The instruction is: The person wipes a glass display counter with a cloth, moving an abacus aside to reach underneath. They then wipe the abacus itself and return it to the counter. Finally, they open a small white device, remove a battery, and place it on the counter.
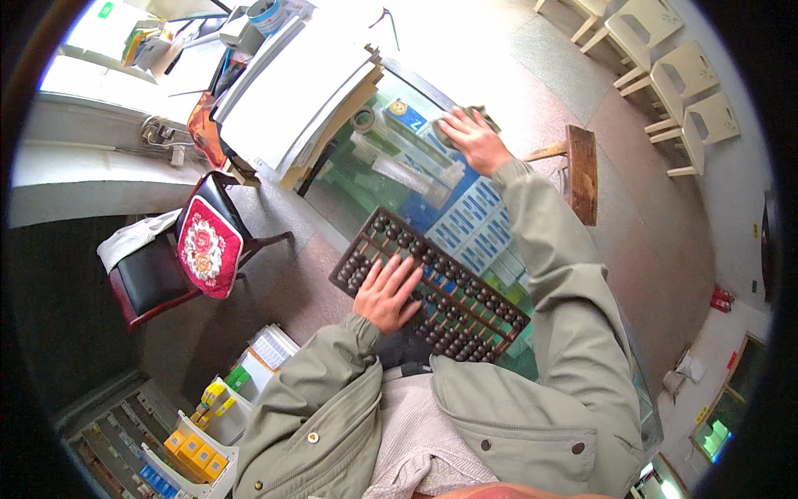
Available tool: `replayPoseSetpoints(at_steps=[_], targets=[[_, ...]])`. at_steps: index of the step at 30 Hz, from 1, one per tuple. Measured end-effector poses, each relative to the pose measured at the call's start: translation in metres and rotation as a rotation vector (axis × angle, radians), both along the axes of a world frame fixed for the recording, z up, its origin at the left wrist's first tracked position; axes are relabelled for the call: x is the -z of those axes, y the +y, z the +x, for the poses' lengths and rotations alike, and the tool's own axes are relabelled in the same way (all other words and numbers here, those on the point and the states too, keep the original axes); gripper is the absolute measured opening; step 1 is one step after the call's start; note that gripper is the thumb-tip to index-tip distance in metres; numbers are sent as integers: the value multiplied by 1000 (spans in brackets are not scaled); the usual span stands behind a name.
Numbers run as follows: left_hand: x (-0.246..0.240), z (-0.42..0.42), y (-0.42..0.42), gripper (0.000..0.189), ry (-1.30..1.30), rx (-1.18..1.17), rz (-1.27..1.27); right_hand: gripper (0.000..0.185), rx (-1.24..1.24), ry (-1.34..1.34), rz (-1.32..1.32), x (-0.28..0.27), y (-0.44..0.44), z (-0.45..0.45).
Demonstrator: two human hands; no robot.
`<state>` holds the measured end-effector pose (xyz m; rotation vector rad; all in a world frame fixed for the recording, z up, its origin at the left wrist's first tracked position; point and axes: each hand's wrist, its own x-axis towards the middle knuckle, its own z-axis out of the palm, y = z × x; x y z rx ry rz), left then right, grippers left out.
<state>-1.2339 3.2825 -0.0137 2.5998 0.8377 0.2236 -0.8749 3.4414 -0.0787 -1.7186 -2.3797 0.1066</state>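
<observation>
A wooden abacus (436,290) with dark beads lies at an angle near my body, over the glass top of a counter (349,181). My left hand (388,294) rests on the abacus's left part, fingers spread. Farther off, at the counter's far right edge, my right hand (477,140) presses on a crumpled olive-grey cloth (489,118), which shows beyond its fingers. Between the hands, clear plastic tubes or packages (408,178), a roll of tape (362,118) and a blue-and-white printed sheet (471,224) show on or under the glass; which, I cannot tell.
A tall stack of papers (287,106) covers the counter's far left end. A black chair (153,274) with a red floral cushion (209,246) stands at left. Shelves with small boxes (196,455) are at lower left. A wooden chair (581,174) stands beyond my right arm, white chairs (692,68) along the wall.
</observation>
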Motion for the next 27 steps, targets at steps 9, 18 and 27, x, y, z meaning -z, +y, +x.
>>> replayPoseSetpoints(at_steps=[9, 18, 27], targets=[[-5, 5, 2, 74, 77, -58, -61, 40, -120, -36, -2, 0, 174, -56], [-9, 9, -1, 77, 140, -34, -36, 44, -127, 7, -62, -14, 143, -52], [-5, 8, -1, 76, 132, -42, -47, 44, -192, 73, 37, -5, 126, -41]])
